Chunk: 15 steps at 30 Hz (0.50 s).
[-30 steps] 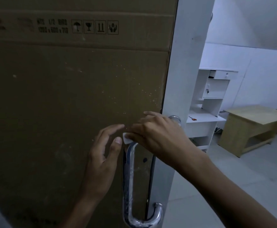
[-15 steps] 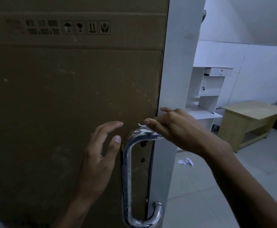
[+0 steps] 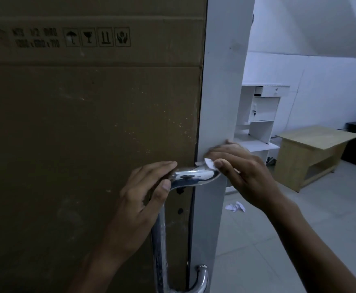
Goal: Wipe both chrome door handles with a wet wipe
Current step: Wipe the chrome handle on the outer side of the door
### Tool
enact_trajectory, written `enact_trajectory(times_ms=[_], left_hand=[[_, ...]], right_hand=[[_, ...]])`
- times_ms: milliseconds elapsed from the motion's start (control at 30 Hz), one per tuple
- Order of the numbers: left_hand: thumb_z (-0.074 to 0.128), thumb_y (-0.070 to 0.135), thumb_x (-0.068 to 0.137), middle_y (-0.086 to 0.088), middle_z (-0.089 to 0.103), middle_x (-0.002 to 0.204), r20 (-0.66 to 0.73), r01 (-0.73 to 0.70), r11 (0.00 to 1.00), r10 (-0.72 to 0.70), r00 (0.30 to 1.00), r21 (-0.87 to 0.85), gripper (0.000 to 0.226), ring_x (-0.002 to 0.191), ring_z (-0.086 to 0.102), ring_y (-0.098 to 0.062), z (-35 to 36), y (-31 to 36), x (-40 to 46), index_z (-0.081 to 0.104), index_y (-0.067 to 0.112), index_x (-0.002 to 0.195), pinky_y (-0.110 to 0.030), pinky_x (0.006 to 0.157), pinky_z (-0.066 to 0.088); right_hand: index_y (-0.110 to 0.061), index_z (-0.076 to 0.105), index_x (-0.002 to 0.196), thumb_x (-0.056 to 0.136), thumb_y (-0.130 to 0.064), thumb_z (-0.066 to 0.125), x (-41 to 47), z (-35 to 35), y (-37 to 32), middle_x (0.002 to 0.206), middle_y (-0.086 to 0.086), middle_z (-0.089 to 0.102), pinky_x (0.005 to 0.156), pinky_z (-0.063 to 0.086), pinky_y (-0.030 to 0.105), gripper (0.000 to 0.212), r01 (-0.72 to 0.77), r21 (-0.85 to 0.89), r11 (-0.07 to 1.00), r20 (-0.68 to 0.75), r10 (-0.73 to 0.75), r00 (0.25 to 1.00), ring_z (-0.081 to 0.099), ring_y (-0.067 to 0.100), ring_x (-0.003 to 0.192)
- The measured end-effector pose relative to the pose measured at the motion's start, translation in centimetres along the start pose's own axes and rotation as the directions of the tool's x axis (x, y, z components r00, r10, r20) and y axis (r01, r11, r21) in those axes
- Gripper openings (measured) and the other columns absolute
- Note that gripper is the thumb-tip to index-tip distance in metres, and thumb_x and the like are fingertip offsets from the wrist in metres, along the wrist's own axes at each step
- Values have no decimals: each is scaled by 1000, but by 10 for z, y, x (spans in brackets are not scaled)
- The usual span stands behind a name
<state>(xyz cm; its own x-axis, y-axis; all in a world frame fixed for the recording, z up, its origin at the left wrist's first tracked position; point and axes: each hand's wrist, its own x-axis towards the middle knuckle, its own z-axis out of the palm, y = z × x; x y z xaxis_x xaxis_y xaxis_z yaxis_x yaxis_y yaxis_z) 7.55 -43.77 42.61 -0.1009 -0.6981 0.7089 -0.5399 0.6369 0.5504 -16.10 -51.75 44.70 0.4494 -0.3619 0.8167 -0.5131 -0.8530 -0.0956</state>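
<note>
Two hands on curved chrome handle [image 3: 194, 175], left hand [image 3: 139, 199] curled round it, right hand [image 3: 242, 172] pinching white wipe [image 3: 208, 163]

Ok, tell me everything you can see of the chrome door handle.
The chrome door handle is a shiny, mirror-bright U-shaped pull bar: a curved top arm, a long vertical bar, and a lower bend fixed to the white door edge. The left hand grips its upper corner; the right hand presses a white wet wipe on the top arm.
</note>
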Motion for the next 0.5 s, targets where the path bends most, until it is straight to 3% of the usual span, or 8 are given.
enact_trajectory(times_ms=[133,200,267,367,500], left_hand=[[39,45,95,30,55,125,21,13,999,-13,1000,-38,37,124,49,-1,3,-3,0,55,40,129,-8,97,36],[40,44,95,31,55,125,14,5,999,-4,1000,-46,36,123,50,0,3,-3,0,55,40,128,-8,96,37],[40,43,95,30,56,124,3,-4,999,4,1000,-49,35,122,51,-1,4,-3,0,55,39,127,-9,96,37],[42,42,95,27,58,123,-18,-9,998,8,1000,-64,34,122,52,-3,4,-2,1,58,38,124,-12,97,38],[42,42,94,27,58,122,-21,-7,998,5,1000,-70,33,121,52,-4,4,-1,1,58,39,123,-14,98,39]], right_hand=[[-6,72,107,102,-26,42,-11,11,-1,109,3,70,102,45,32,36,2,-115,993,-208,-26,978,61,14,107],[-6,71,109,101,-24,44,-14,15,-6,112,3,69,94,47,30,34,-51,-116,992,-244,21,970,63,22,106],[-6,71,110,99,-23,47,-19,20,-13,113,4,69,91,48,24,32,-146,-73,987,-307,117,944,63,19,104],[-7,70,113,97,-24,53,-27,32,-31,115,3,69,89,48,12,29,-310,170,935,-426,354,833,64,7,105],[-17,70,117,94,-28,59,-32,44,-59,111,-9,72,90,52,17,28,-435,602,669,-354,712,606,64,2,108]])
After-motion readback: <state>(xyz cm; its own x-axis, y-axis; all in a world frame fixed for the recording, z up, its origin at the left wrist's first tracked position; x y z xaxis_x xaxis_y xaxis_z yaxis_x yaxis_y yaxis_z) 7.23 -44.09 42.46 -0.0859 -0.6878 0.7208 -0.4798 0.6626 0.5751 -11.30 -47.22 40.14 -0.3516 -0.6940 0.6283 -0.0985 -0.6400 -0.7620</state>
